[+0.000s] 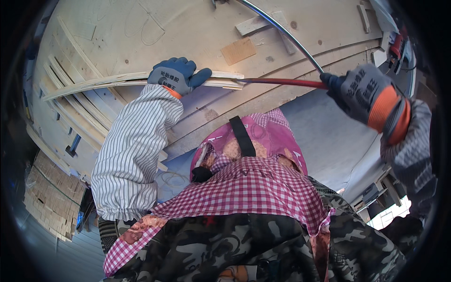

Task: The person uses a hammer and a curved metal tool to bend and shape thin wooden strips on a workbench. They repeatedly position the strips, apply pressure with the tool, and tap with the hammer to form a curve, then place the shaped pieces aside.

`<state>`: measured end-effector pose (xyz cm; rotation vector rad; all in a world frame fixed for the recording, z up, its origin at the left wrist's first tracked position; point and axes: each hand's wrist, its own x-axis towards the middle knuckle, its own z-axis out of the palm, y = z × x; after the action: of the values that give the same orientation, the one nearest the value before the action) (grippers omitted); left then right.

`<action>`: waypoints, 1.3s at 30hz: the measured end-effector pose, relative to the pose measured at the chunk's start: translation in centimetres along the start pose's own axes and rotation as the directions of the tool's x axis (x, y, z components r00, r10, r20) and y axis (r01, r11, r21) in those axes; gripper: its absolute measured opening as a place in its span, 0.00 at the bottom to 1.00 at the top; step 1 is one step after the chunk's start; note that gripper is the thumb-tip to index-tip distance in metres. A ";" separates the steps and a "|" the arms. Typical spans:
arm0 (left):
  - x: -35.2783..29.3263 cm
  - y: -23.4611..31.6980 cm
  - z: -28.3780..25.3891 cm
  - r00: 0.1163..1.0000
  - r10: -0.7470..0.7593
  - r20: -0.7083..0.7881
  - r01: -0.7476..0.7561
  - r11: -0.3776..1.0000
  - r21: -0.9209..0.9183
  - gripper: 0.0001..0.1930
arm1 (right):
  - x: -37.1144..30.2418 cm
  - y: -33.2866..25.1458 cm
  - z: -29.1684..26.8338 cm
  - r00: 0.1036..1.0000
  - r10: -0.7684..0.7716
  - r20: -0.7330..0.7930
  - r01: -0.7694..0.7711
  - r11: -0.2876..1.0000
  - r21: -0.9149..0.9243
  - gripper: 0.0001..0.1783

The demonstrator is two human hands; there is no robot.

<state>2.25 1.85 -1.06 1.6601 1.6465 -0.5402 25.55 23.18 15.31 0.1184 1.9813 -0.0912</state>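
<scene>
My left hand (176, 75), in a blue and grey coated glove, is closed over a bundle of thin wooden strips (112, 81) near their right end, with the thumb stretched to the right. The strips lie across a large wooden board surface. My right hand (359, 96), gloved alike with an orange cuff, is closed round the near end of a tool with a curved silver tube (282, 30) and a slim red bar (282, 82). The red bar runs left to the strips' right end; whether it touches them I cannot tell. The tube arcs up past the frame's top edge.
More long strips (82, 110) lie on the wooden board (197, 28) at left. Small wood offcuts (238, 50) lie at the far middle. Stacked wooden pieces (54, 197) stand lower left. A red-handled tool (398, 44) is at far right. My pink checked apron (244, 183) hangs near the board's edge.
</scene>
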 end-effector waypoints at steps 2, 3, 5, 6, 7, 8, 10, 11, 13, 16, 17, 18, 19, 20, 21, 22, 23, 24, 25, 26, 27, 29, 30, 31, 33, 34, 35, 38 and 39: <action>0.1 -0.2 0.2 0.999 -0.054 0.002 0.054 0.996 -0.073 0.21 | -1.2 -2.8 1.0 0.999 -0.019 -0.028 0.025 0.979 0.201 0.12; 0.3 -0.5 0.2 0.998 -0.022 0.056 0.027 0.996 -0.082 0.24 | -1.1 -3.0 1.2 0.996 0.003 -0.092 0.020 0.966 0.258 0.12; 0.9 -0.8 0.5 0.999 0.027 0.041 -0.023 0.996 -0.087 0.22 | -1.0 -3.8 1.6 0.999 0.037 0.022 -0.043 0.942 0.333 0.12; 1.2 -0.8 0.7 0.998 0.055 0.001 -0.055 0.994 -0.099 0.21 | -0.8 -4.1 1.8 1.000 0.002 0.005 -0.004 0.889 0.458 0.12; 1.5 -0.9 0.7 0.996 0.089 -0.007 -0.089 0.992 -0.085 0.20 | -0.6 -4.3 1.7 0.998 -0.031 0.048 -0.001 0.830 0.557 0.12; 1.7 -0.9 0.8 0.995 0.095 0.006 -0.095 0.993 -0.065 0.20 | -0.6 -4.5 1.7 0.995 -0.060 0.081 -0.008 0.760 0.650 0.12; 2.2 -0.8 0.8 0.993 0.099 0.068 -0.096 0.994 -0.056 0.19 | -0.7 -5.6 1.9 0.982 -0.062 0.177 -0.135 0.421 0.897 0.14; 2.6 -0.6 0.7 0.988 0.085 0.130 -0.080 0.996 -0.044 0.19 | -1.2 -6.2 2.3 0.972 -0.029 0.233 -0.220 0.231 0.948 0.15; 3.1 -0.5 0.6 0.986 0.130 0.106 -0.131 0.991 -0.001 0.19 | -2.2 -7.4 3.4 0.964 -0.070 0.255 -0.263 -0.151 0.953 0.18; 3.5 -0.3 0.5 0.983 0.170 0.074 -0.175 0.983 0.053 0.19 | -2.8 -10.4 5.6 0.966 -0.037 0.256 -0.247 -0.426 0.870 0.22; 3.6 -0.2 0.6 0.978 0.191 0.078 -0.196 0.979 0.061 0.19 | -2.8 -11.6 6.3 0.982 -0.015 0.187 -0.174 -0.445 0.878 0.23; 3.8 -0.1 0.6 0.974 0.210 0.081 -0.216 0.974 0.071 0.19 | -3.0 -12.3 7.2 0.988 -0.004 0.154 -0.138 -0.462 0.876 0.23; 3.7 -0.1 0.7 0.974 0.211 0.082 -0.217 0.973 0.082 0.20 | -3.1 -13.5 7.9 0.984 0.064 0.166 -0.124 -0.425 0.897 0.22; 3.8 0.0 0.8 0.974 0.213 0.075 -0.219 0.971 0.092 0.20 | -3.1 -14.6 8.9 0.981 0.087 0.172 -0.121 -0.418 0.900 0.21; 3.8 0.0 0.9 0.976 0.208 0.068 -0.215 0.971 0.102 0.20 | -3.2 -15.5 10.0 0.978 0.148 0.144 -0.077 -0.388 0.919 0.21; 3.7 0.0 1.0 0.973 0.224 0.047 -0.228 0.968 0.103 0.20 | -3.3 -16.6 10.9 0.977 0.167 0.135 -0.063 -0.376 0.924 0.21; 3.7 0.0 1.1 0.971 0.240 0.023 -0.241 0.965 0.100 0.21 | -3.1 -17.6 11.8 0.978 0.168 0.124 -0.051 -0.383 0.922 0.22; 3.7 0.0 1.3 0.961 0.270 -0.054 -0.265 0.960 0.092 0.21 | -2.7 -18.6 12.6 0.968 0.246 0.060 0.025 -0.327 0.945 0.22; 3.6 0.0 1.4 0.968 0.253 0.003 -0.252 0.963 0.093 0.21 | -2.2 -19.6 13.1 0.956 0.294 -0.001 0.090 -0.290 0.953 0.22; 3.4 -0.2 1.5 0.969 0.246 0.014 -0.246 0.965 0.086 0.21 | -1.8 -20.5 13.4 0.953 0.304 0.012 0.077 -0.281 0.957 0.22; 3.5 -0.3 1.6 0.969 0.249 0.009 -0.249 0.965 0.083 0.21 | -1.3 -21.1 13.7 0.964 0.264 0.037 0.074 -0.398 0.915 0.22; 3.2 -0.6 1.7 0.976 0.217 0.017 -0.218 0.971 0.099 0.20 | -0.7 -21.7 13.6 0.944 0.328 -0.046 0.185 -0.408 0.894 0.22; 2.9 -0.8 1.6 0.979 0.205 -0.016 -0.202 0.973 0.111 0.20 | -0.8 -21.7 13.5 0.954 0.300 0.007 0.131 -0.439 0.889 0.22; 2.8 -1.0 1.7 0.979 0.201 -0.036 -0.196 0.974 0.113 0.20 | -0.6 -21.3 13.4 0.956 0.294 0.003 0.110 -0.366 0.924 0.22; 2.7 -1.2 1.9 0.980 0.184 -0.080 -0.178 0.981 0.082 0.21 | -0.8 -20.0 13.4 0.975 0.222 0.004 0.118 -0.532 0.839 0.22; 2.4 -1.1 2.0 0.986 0.142 -0.090 -0.137 0.989 0.052 0.22 | -1.1 -19.2 13.6 0.986 0.167 -0.028 0.129 -0.635 0.762 0.22; 2.3 -1.1 2.0 0.992 0.105 -0.068 -0.104 0.994 0.023 0.23 | -1.2 -18.6 13.8 0.978 0.209 -0.011 0.134 -0.587 0.799 0.22; 2.2 -1.0 2.0 0.996 0.034 -0.086 -0.036 0.999 -0.023 0.27 | -0.4 -17.1 14.6 0.943 0.321 -0.091 0.118 -0.064 0.991 0.22; 2.1 -0.8 1.8 0.999 0.000 -0.040 -0.001 1.000 -0.024 0.28 | 0.0 -17.3 14.9 0.925 0.357 -0.132 0.118 0.061 0.991 0.23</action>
<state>2.06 1.88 -3.97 1.6636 1.6753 -0.4882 36.92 4.21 9.54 1.3457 1.8238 -1.5031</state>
